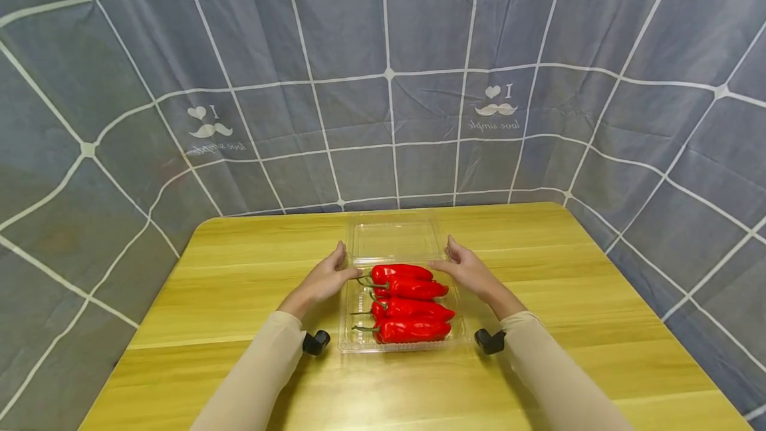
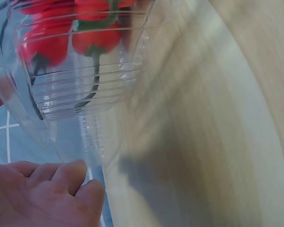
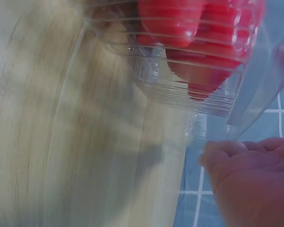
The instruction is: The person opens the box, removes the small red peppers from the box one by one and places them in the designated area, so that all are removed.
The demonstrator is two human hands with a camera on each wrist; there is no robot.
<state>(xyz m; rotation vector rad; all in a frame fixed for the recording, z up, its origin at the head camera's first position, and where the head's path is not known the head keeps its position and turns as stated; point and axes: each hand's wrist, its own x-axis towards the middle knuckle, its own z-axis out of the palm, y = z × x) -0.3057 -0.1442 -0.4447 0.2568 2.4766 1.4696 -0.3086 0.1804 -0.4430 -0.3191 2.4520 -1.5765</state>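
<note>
A clear plastic clamshell box [image 1: 342,344] lies on the table with its lid [image 1: 395,239] folded back, away from me. Several red peppers [image 1: 413,330] are in the base in rows, green stems pointing left. My left hand [image 1: 323,280] is at the box's left side, its thumb at the rim near the stems. Across from it, my right hand [image 1: 473,273] has its thumb at the right rim by the farthest pepper. Both wrist views show the fingers [image 2: 68,177] of the left hand and the fingers [image 3: 222,151] of the right relaxed, beside the ribbed wall.
The wooden table [image 1: 239,298] extends on both sides, its far edge just beyond the lid. A grey-blue curtain [image 1: 431,112] with white grid lines hangs behind and around it. Black wrist mounts [image 1: 316,342] sit by the cuffs, low over the table.
</note>
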